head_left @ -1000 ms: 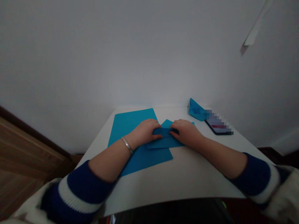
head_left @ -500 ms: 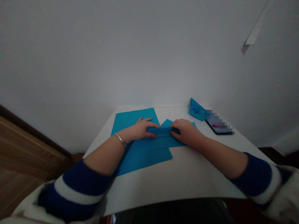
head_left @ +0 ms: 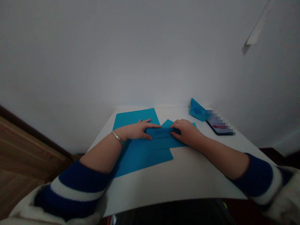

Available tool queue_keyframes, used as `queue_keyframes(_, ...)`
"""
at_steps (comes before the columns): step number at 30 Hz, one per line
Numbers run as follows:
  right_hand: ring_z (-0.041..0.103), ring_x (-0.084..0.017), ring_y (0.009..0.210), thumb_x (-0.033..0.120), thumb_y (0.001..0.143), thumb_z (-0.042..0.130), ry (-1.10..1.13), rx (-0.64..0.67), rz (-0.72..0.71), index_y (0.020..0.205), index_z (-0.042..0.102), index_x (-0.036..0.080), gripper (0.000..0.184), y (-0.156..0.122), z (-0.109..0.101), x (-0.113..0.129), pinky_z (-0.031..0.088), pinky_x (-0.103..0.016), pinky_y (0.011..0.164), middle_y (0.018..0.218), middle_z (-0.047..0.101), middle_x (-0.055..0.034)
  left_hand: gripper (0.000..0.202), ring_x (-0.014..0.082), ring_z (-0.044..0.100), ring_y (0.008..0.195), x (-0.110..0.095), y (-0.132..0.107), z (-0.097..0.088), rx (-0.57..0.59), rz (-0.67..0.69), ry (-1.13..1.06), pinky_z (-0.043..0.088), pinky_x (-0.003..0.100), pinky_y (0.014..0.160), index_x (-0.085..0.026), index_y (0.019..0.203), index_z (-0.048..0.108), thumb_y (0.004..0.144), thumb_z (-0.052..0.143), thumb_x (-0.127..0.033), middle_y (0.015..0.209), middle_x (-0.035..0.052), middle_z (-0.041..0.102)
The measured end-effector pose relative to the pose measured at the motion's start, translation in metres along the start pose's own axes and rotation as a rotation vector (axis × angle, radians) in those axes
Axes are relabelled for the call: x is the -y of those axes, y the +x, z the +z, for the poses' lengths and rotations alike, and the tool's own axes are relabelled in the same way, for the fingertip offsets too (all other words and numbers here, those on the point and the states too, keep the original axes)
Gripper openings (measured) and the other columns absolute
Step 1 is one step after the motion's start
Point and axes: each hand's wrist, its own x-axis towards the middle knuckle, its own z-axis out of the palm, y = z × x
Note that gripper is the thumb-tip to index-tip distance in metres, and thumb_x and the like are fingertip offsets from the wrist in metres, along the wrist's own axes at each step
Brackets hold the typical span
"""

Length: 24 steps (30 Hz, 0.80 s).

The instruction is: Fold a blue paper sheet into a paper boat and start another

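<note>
A blue sheet of paper (head_left: 161, 143) with creases across it lies in front of me, its far edge folded up. My right hand (head_left: 186, 129) pinches that folded edge at the right, thumb on the near side and fingers curled behind. At the left end, my left hand (head_left: 139, 129) holds the same fold between thumb and index finger. The index finger stretches along the top of the fold, and its other fingers spread over larger blue paper (head_left: 133, 117) lying flat beneath. Part of the folded sheet is hidden by my hands.
A folded blue paper piece (head_left: 197, 112) stands at the back right of the white table (head_left: 187, 175), touching a phone (head_left: 217, 125) with a blurred screen. Blue paper corners (head_left: 167, 123) show behind the fold. The wall rises at the table's back edge; wooden furniture (head_left: 23, 168) is at left.
My left hand has slid a little to the left along the fold, its index finger now straighter. My right hand and the papers have stayed in place.
</note>
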Motion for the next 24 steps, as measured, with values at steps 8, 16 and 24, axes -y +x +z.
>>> queue_keyframes(8,0.058,-0.025,0.094,0.043,0.083,0.062,-0.024,-0.007,-0.002,0.097,0.064,0.019,0.028,-0.005,0.001,0.0,0.041,-0.037,0.084,0.101,0.067,-0.009,0.066,0.0303,0.023,0.142,0.009,-0.002,0.001,-0.015,0.072,0.026,0.024,0.052,0.11,-0.037,0.144,0.033,0.084,0.06,-0.03,0.151,0.0056,0.035)
queue_keyframes(16,0.058,-0.025,0.094,0.043,0.083,0.062,-0.021,0.0,0.009,0.095,0.064,0.019,0.027,0.005,-0.004,0.004,0.041,-0.036,0.083,0.1,0.066,-0.0091,0.042,0.0257,0.047,0.126,-0.016,0.001,0.001,-0.202,-0.009,0.078,0.021,0.054,0.111,-0.028,0.132,0.05,0.093,0.048,-0.041,0.134,0.007,0.056)
queue_keyframes(24,0.058,-0.025,0.096,0.041,0.083,0.062,0.021,0.01,0.032,0.101,0.065,0.019,0.029,0.023,-0.012,0.017,0.043,-0.037,0.085,0.101,0.066,-0.0093,0.028,0.0235,0.06,0.094,-0.028,0.008,0.017,-0.552,0.039,0.42,0.04,0.042,0.094,-0.019,0.114,0.062,0.091,0.055,-0.033,0.098,0.0071,0.066)
